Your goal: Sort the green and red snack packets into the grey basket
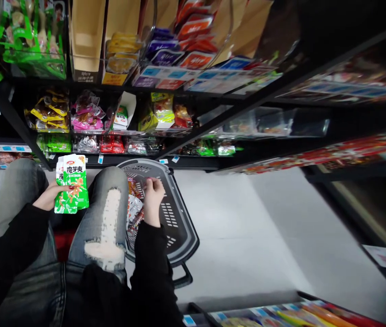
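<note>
My left hand (pixel 50 196) grips several overlapping green-and-white snack packets (pixel 76 181) above my left knee, with the thumb lying across their front. Over the grey shopping basket (pixel 182 236) on the floor is my right hand (pixel 153 200), fingers curled closed, and nothing shows in them. Inside the basket, to the left of this hand, lie some snack packets (pixel 134 211), partly hidden by my knee. A similar green-and-white packet (pixel 121 117) sits in a white box on the shelf ahead.
Shelves in front carry yellow packets (pixel 51 111), pink packets (pixel 88 113), purple packets (pixel 162 47) and orange packets (pixel 196 41) in bins. A dark slanting shelf post (pixel 213 122) crosses the view. Pale floor (pixel 233 236) lies right of the basket. Another packed shelf (pixel 281 315) borders the bottom.
</note>
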Demonstrator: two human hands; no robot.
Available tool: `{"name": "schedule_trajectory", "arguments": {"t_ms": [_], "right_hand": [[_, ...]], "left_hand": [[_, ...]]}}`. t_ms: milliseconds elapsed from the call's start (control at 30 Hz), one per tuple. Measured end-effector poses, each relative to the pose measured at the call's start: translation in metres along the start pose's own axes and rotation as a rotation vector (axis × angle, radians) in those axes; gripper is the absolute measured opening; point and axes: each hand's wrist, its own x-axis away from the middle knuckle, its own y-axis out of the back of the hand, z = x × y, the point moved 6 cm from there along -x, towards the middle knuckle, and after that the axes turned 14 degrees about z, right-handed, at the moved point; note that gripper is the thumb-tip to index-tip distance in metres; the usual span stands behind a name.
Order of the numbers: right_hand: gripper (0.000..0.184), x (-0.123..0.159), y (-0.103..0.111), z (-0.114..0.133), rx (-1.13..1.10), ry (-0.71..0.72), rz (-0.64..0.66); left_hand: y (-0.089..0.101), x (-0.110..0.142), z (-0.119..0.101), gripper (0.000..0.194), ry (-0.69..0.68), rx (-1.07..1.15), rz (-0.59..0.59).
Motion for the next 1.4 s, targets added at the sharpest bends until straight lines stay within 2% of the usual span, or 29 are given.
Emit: {"name": "schedule_trajectory", "arguments": {"t_ms": [33, 100, 167, 233, 367, 467, 567, 700, 800, 933, 1000, 1067, 1167, 1233, 1300, 1400], "right_hand": [[0.024, 0.009, -0.009, 0.016, -0.015, 0.0, -0.005], [0.024, 0.027, -0.037, 0.048, -0.039, 0.019, 0.076], [0.028, 0.041, -0.078, 0.074, -0.027, 0.039, 0.312], [0.032, 0.048, -0.106, 0.088, -0.006, 0.042, 0.41], [0.027, 0.045, -0.136, 0.084, -0.083, 0.056, 0.525], [0.026, 0.04, -0.139, 0.071, -0.19, 0.053, 0.565], [0.022, 0.036, -0.122, 0.058, -0.266, 0.015, 0.478], [0.021, 0.035, -0.072, 0.052, -0.397, -0.022, 0.304], [0.021, 0.044, -0.044, 0.052, -0.619, -0.084, 0.3], [0.013, 0.063, -0.042, 0.049, -1.132, -0.131, 0.416], [0.011, 0.07, -0.042, 0.045, -1.334, -0.069, 0.339], [0.012, 0.074, -0.041, 0.039, -1.426, 0.001, 0.204], [0.011, 0.075, -0.036, 0.029, -1.362, 0.043, 0.086], [0.012, 0.071, -0.023, 0.019, -1.18, 0.027, 0.049], [0.017, 0.066, -0.001, 0.002, -0.908, -0.01, -0.001], [0.023, 0.063, 0.039, -0.039, -0.586, -0.072, -0.09]], "left_hand": [[-0.001, 0.0, 0.0, 0.042, -0.001, -0.004, 0.007], [-0.004, -0.001, 0.001, 0.042, -0.011, -0.018, 0.033], [-0.007, -0.003, 0.002, 0.045, -0.037, -0.033, 0.063], [-0.007, -0.004, 0.003, 0.047, -0.061, -0.034, 0.074], [-0.002, -0.003, 0.006, 0.049, -0.08, -0.006, 0.046], [0.001, -0.003, 0.007, 0.05, -0.106, 0.001, 0.071], [0.004, -0.004, 0.006, 0.052, -0.135, 0.004, 0.06], [0.005, -0.004, 0.004, 0.05, -0.133, 0.017, 0.017], [0.004, -0.004, 0.001, 0.048, -0.131, 0.036, 0.018], [0.003, -0.004, 0.001, 0.047, -0.134, 0.052, 0.063], [0.004, -0.004, 0.002, 0.046, -0.133, 0.053, 0.056], [0.005, -0.004, 0.003, 0.045, -0.122, 0.048, 0.049], [0.005, -0.003, 0.003, 0.04, -0.105, 0.037, 0.037], [0.004, -0.003, 0.002, 0.04, -0.1, 0.034, 0.034], [0.003, -0.002, 0.002, 0.04, -0.093, 0.038, 0.037], [0.003, -0.001, 0.002, 0.04, -0.087, 0.046, 0.027]]}}
